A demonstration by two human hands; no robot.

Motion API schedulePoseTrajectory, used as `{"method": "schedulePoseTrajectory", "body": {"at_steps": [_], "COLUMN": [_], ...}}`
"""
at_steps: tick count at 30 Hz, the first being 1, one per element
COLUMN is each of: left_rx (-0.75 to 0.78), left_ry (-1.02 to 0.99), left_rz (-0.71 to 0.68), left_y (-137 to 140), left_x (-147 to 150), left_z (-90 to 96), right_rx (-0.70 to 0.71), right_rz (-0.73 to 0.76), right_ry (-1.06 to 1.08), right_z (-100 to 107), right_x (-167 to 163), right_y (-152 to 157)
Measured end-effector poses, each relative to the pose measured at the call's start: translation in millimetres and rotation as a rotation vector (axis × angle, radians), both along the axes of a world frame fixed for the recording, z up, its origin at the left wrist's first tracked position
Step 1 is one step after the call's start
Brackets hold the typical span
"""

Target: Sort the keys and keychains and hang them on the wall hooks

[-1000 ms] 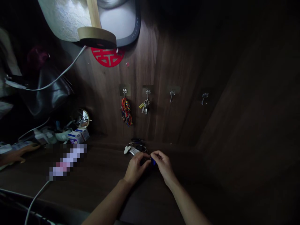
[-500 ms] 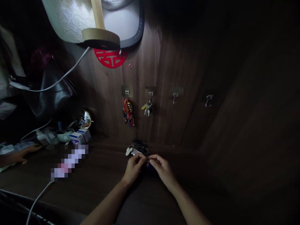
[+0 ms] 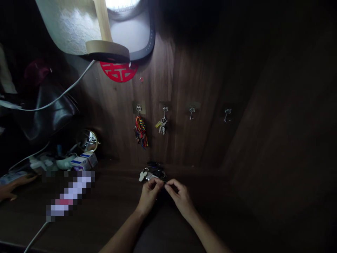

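My left hand (image 3: pixel 149 192) and my right hand (image 3: pixel 179 195) meet over the dark wooden surface. Both are closed in a pinch, fingertips almost touching, around something small and dark that I cannot make out. Just behind my fingers lies a bunch of keys (image 3: pixel 158 173) with dark fobs and metal rings. Part of it is hidden by my left hand. A pale clover-shaped charm (image 3: pixel 143 176) lies at its left side. On the wall above, a colourful braided cord bundle (image 3: pixel 141 131) and a ring of silver keys (image 3: pixel 162 127) with a yellow tag hang from hooks.
Two more hooks, a middle one (image 3: pixel 192 113) and a right one (image 3: pixel 227 115), hold nothing. A lamp (image 3: pixel 107 51) hangs top left before a red paper cutout (image 3: pixel 119 73). Small boxes (image 3: pixel 84 161), a round mirror (image 3: pixel 91 140) and a black bag (image 3: pixel 50 109) are left.
The view has shifted, so the wall and its hooks sit lower and further left. My hands stay pinched together by the keys; a blue thing under my right hand no longer shows.
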State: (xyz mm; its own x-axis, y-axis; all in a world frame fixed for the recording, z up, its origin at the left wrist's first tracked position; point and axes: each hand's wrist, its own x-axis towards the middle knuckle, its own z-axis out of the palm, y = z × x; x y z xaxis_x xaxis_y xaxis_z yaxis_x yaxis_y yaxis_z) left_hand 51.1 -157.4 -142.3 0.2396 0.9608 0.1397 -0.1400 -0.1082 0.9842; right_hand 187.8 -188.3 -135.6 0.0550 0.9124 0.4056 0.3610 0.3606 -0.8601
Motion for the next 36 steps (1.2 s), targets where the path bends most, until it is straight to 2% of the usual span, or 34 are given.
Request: {"method": "schedulePoseTrajectory", "body": {"at_steps": [4,7,12,15,18,22,26,30,36], "left_rx": [0.037,0.091,0.182,0.173,0.146,0.115,0.104,0.070,0.052], "left_ry": [0.013,0.034,0.101,0.059,-0.024,-0.075,-0.094,-0.111,-0.150], "left_rz": [0.011,0.026,0.210,0.299,0.364,0.394,0.395,0.370,0.365], "left_y": [-2.3,-2.9,1.7,7.5,12.5,15.6,16.9,18.2,20.7], "left_x": [0.8,0.1,-6.2,-10.4,-13.1,-14.5,-14.1,-13.0,-12.2], "left_z": [4.0,5.5,4.8,3.4,3.5,4.6,3.6,2.1,1.3], "right_rx": [-0.023,-0.019,0.035,0.119,0.239,0.322,0.339,0.287,0.241], "right_rz": [0.039,0.005,-0.156,-0.217,-0.247,-0.251,-0.276,-0.307,-0.309], "right_ry": [0.059,0.122,0.346,0.451,0.522,0.563,0.529,0.486,0.472], "right_z": [3.5,6.5,24.4,53.6,93.1,143.4,173.9,182.6,174.0], "right_x": [-0.1,2.8,24.0,41.8,54.6,62.1,67.6,73.1,75.9], "right_y": [-2.0,-0.2,17.0,31.4,44.3,59.6,75.5,90.1,101.9]}}
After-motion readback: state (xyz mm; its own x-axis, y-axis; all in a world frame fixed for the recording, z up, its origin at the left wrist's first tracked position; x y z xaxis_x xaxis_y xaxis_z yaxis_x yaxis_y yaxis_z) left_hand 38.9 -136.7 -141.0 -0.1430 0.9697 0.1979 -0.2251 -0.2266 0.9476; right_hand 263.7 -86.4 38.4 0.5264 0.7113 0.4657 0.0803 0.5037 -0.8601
